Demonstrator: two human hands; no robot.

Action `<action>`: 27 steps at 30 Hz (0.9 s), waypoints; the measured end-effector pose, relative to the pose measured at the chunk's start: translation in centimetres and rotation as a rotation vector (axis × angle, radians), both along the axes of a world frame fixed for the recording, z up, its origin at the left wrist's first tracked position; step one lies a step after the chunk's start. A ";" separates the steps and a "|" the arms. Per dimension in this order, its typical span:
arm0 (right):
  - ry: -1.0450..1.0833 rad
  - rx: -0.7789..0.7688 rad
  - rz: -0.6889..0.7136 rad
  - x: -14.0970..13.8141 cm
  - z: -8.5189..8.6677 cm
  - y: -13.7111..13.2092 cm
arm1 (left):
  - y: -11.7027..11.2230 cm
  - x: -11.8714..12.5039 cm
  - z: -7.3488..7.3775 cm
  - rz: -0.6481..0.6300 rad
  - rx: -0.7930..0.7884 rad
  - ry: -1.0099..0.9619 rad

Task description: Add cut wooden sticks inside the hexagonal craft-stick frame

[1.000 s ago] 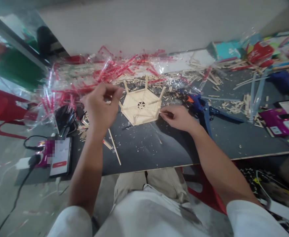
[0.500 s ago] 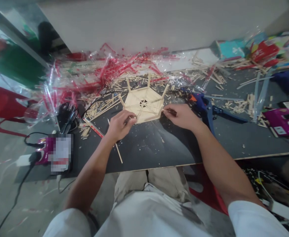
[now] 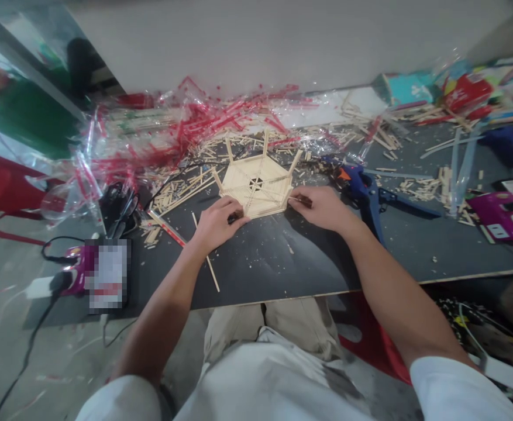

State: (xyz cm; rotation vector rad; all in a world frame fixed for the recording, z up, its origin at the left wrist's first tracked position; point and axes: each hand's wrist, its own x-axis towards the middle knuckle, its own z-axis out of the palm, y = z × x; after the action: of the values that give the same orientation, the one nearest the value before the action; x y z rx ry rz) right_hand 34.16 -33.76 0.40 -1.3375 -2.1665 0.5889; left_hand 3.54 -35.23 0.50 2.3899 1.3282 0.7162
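- Head view: left hand (image 3: 216, 223), fingers curled together, fingertips pinching the near left edge of the hexagonal stick frame (image 3: 256, 184).
- Opposite it, right hand (image 3: 323, 208), thumb and forefinger pinching a small stick piece (image 3: 299, 200) at the frame's right edge.
- Frame lies between both hands on the black board (image 3: 282, 263), posts pointing up.
- Blue glue gun (image 3: 364, 188): just right of the right hand.
- Long loose stick (image 3: 206, 257): beneath the left wrist.
- Red-striped wrappers (image 3: 151, 140): beyond the left hand.

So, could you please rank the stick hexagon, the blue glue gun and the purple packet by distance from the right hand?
1. stick hexagon: touching the right hand, leftward.
2. blue glue gun: just right.
3. purple packet: far right.
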 end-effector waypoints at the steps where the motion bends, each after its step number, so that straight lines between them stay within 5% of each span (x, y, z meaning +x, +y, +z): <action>1: -0.003 0.001 0.001 0.0 0.0 0.0 | 0.0 0.0 0.0 0.000 -0.007 0.000; 12: 0.014 -0.031 -0.038 0.0 -0.1 -0.1 | -0.2 0.2 0.2 0.015 -0.012 0.025; 19: 0.278 0.158 -0.165 -0.4 -0.6 -0.4 | -0.2 0.3 -0.1 0.036 0.002 0.007; 24: 0.379 0.332 -0.163 -2.4 3.9 -2.8 | 0.0 0.0 0.0 0.048 0.007 -0.035; 27: 0.403 0.279 0.065 -4.4 8.4 -5.6 | 0.2 -0.1 -0.1 0.047 -0.014 -0.002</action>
State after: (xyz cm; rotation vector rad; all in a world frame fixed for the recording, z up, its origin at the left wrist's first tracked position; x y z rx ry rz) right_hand 29.72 -39.37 8.80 -0.9139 -1.8831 0.5071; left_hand 3.42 -35.08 0.40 2.3540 1.3883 0.7194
